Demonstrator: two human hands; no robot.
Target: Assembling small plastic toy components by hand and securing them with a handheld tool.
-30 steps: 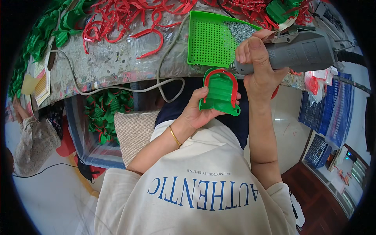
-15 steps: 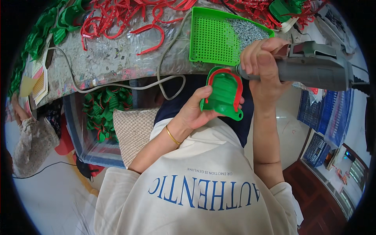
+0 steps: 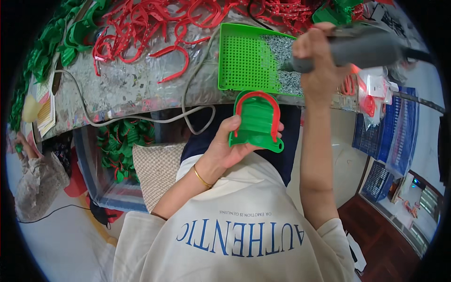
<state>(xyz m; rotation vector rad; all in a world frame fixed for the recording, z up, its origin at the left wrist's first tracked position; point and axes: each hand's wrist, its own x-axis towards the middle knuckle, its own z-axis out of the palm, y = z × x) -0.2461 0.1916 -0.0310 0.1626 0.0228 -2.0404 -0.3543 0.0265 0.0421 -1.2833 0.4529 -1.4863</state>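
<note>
In my left hand [image 3: 223, 143] is a green scoop-shaped plastic piece [image 3: 253, 123], with the thumb on its edge and the fingers beneath. A red U-shaped strip [image 3: 276, 113] lines its rim, and a small holed tab sticks out at its near right corner. My right hand [image 3: 317, 66] is wrapped round a grey electric screwdriver [image 3: 359, 49], blurred by motion. Its tip reaches over small silvery screws [image 3: 291, 82] heaped in the right part of a bright green perforated tray [image 3: 242, 58]. The tray sits on the table just beyond the plastic piece.
Red curved strips [image 3: 141, 28] and green parts [image 3: 80, 35] pile up on the worktable [image 3: 122, 80]. A grey cable [image 3: 155, 121] loops over its edge. Below left stands a bin [image 3: 112, 203] of assembled green pieces. Another person's sleeve [image 3: 40, 183] shows at far left; blue crates [image 3: 376, 134] stand right.
The screwdriver in my right hand has left the red strip's edge and swung up and away over the screws. My left hand has drawn the green piece slightly left and nearer me.
</note>
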